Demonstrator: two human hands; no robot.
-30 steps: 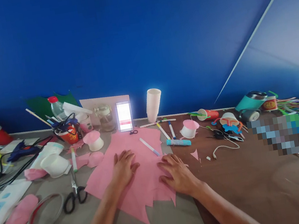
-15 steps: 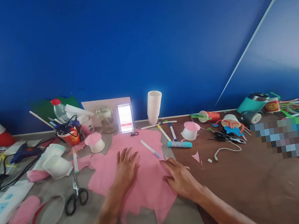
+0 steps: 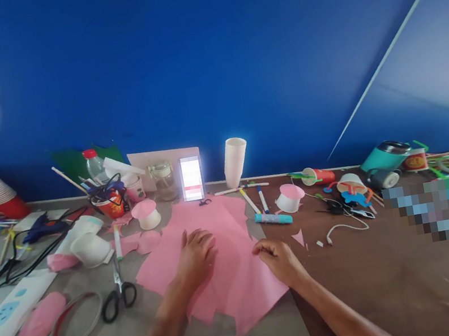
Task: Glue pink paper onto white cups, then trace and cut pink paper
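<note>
Lying centre, flat: sheet point(image 3: 235, 281), pink. Left hand point(image 3: 196, 257), on its 9 o'clock half, palm down, fingers loosely spread, apparently weighting it. Right hand point(image 3: 278, 259), 3 o'clock edge, thumb and fingers pinching the paper, probably for control. Scissors point(image 3: 118, 286), 9 o'clock, and glue point(image 3: 274, 218), 2 o'clock: off the sheet, seemingly within reach.

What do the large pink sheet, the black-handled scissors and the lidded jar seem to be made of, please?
The large pink sheet looks like matte paper or thin felt: it has no gloss and jagged cut edges. The scissors seem to have metal blades, being silvery, and probably plastic handles, black and smooth. The jar is see-through, so glass or clear plastic; I cannot tell which.
</note>
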